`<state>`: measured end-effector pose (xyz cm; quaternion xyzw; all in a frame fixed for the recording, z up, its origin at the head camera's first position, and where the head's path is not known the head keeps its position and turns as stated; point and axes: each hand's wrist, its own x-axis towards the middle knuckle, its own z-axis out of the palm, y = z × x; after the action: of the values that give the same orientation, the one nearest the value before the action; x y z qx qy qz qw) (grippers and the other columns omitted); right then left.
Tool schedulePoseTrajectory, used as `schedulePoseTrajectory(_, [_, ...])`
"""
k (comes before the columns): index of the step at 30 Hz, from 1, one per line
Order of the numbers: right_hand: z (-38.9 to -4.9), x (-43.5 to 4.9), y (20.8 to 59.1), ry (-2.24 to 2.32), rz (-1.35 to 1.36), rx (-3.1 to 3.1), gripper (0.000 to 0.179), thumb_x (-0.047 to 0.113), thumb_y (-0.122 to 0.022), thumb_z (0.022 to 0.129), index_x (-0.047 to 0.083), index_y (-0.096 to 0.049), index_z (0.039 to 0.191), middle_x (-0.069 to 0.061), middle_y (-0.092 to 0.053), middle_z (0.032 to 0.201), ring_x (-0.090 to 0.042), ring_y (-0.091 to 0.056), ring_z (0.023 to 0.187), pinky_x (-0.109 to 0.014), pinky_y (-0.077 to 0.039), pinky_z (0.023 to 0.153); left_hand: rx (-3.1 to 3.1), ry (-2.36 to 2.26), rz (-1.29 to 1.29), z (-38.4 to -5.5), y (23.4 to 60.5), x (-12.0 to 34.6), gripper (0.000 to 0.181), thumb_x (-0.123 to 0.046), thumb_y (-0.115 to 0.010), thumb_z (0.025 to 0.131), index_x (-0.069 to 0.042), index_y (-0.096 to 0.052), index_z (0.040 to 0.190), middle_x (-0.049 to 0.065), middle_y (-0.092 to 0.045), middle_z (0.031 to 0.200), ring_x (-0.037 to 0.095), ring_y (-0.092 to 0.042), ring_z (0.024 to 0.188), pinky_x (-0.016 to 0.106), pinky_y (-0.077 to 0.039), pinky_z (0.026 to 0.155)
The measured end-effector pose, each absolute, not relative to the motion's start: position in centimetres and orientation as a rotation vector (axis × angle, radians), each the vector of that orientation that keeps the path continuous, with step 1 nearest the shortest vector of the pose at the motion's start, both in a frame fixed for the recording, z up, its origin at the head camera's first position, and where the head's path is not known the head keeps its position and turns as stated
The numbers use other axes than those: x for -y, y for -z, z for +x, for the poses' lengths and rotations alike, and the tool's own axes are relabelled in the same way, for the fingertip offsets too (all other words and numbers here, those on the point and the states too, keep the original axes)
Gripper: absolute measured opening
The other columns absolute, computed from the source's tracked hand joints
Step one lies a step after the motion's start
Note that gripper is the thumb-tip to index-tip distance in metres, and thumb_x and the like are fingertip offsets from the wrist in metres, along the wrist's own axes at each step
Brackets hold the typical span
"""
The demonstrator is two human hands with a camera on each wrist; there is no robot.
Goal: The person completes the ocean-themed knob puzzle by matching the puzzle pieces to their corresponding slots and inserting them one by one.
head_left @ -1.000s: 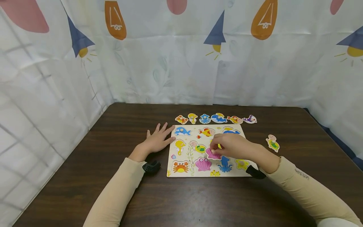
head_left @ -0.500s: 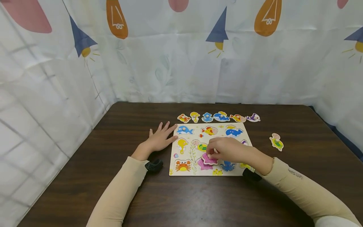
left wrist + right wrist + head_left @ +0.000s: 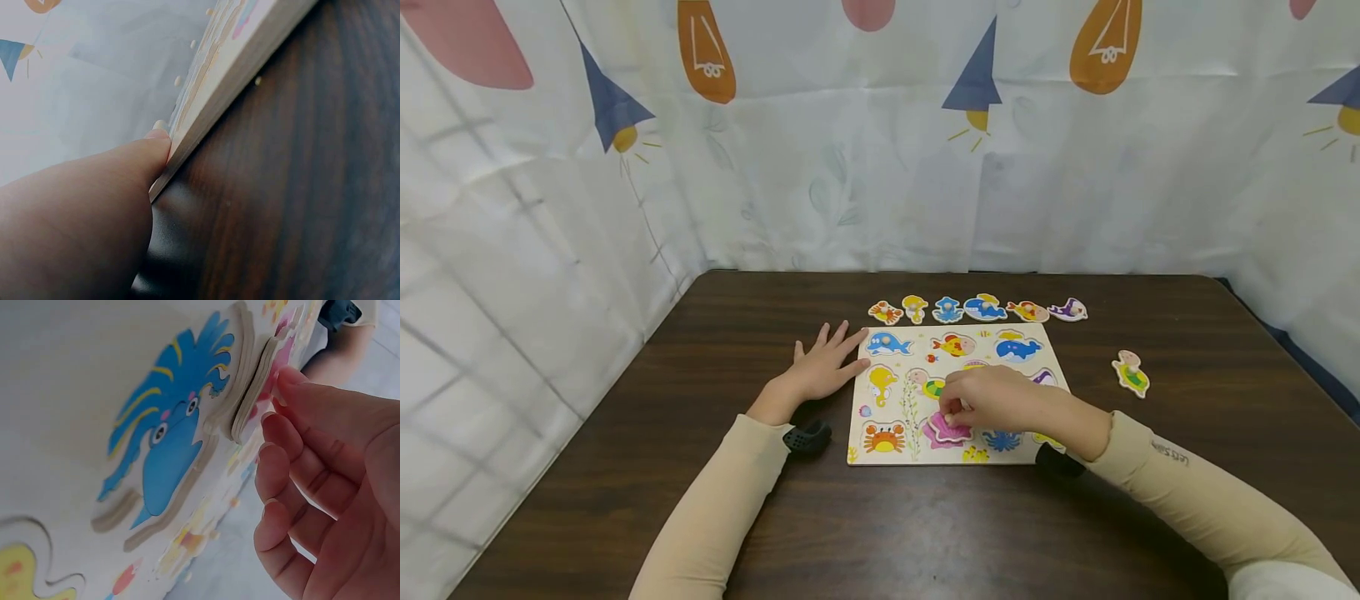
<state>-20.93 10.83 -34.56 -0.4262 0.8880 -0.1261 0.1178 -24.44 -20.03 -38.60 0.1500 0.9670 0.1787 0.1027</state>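
Shell [image 3: 953, 432] shifted left; right hand [image 3: 988, 398] pinching it, left hand [image 3: 818, 371] spread; loose turtle [image 3: 1131, 374] apart.

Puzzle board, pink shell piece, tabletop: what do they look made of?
Puzzle board: likely wood or fibreboard, printed matte-looking face, bare tan edge. Pink shell piece: probably the same, printed top, thick pale sides. Tabletop: dark, slightly glossy wood grain; wood or laminate, can't tell.

Puzzle board [image 3: 886, 415] lies on the tabletop [image 3: 917, 533], right of the left hand [image 3: 820, 371], beneath the right hand [image 3: 988, 398]; piece row [image 3: 985, 309] beyond both hands; turtle piece [image 3: 1131, 374] right of both.
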Motion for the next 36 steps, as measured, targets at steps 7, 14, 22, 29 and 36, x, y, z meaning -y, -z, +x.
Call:
schedulePoseTrajectory(7, [-20.8, -10.4, 34.3, 0.350, -1.221, -2.582, 0.005, 0.021, -0.080, 0.091, 0.021, -0.078, 0.096, 0.015, -0.058, 0.080, -0.006, -0.053, 0.073, -0.027, -0.047, 0.068, -2.854, -0.520, 0.446, -24.5, 38.6, 20.0, 0.070, -0.053, -0.042, 0.108, -0.024, -0.017, 0.167, 0.015, -0.004, 0.171, 0.042, 0.005, 0.155, 0.078, 0.004, 0.110])
schedulePoseTrajectory(14, [-20.5, -9.8, 34.0, 0.320, -1.238, -2.578, 0.004, 0.022, -0.080, 0.091, 0.020, -0.078, 0.094, 0.015, -0.057, 0.078, -0.006, -0.052, 0.071, -0.027, -0.046, 0.067, -2.844, -0.534, 0.450, -24.5, 38.6, 20.0, 0.071, -0.053, -0.042, 0.108, -0.024, -0.017, 0.167, 0.015, -0.003, 0.171, 0.043, 0.006, 0.155, 0.078, 0.004, 0.110])
schedulePoseTrajectory(22, [-20.4, -9.3, 33.9, 0.255, -1.243, -2.588, 0.004, 0.022, -0.081, 0.091, 0.020, -0.078, 0.092, 0.014, -0.057, 0.077, -0.008, -0.052, 0.072, -0.027, -0.046, 0.067, -2.846, -0.533, 0.441, -24.4, 38.5, 20.1, 0.071, -0.053, -0.043, 0.108, -0.024, -0.016, 0.167, 0.015, -0.003, 0.171, 0.043, 0.006, 0.155, 0.078, 0.005, 0.111])
schedulePoseTrajectory(29, [-20.4, -9.5, 33.5, 0.214, -1.241, -2.618, 0.006, 0.023, -0.082, 0.090, 0.019, -0.081, 0.094, 0.013, -0.061, 0.078, -0.007, -0.053, 0.070, -0.025, -0.047, 0.066, -2.843, -0.537, 0.445, -24.5, 38.5, 20.0, 0.071, -0.053, -0.042, 0.108, -0.024, -0.016, 0.167, 0.015, -0.002, 0.171, 0.043, 0.006, 0.155, 0.078, 0.004, 0.110])
schedulePoseTrajectory(36, [-20.3, -9.5, 33.4, 0.231, -1.252, -2.628, 0.006, 0.022, -0.082, 0.089, 0.018, -0.081, 0.093, 0.012, -0.062, 0.077, -0.007, -0.053, 0.069, -0.024, -0.047, 0.066, -2.851, -0.538, 0.445, -24.4, 38.7, 20.1, 0.071, -0.053, -0.043, 0.108, -0.024, -0.017, 0.167, 0.015, -0.003, 0.171, 0.043, 0.005, 0.154, 0.078, 0.004, 0.110])
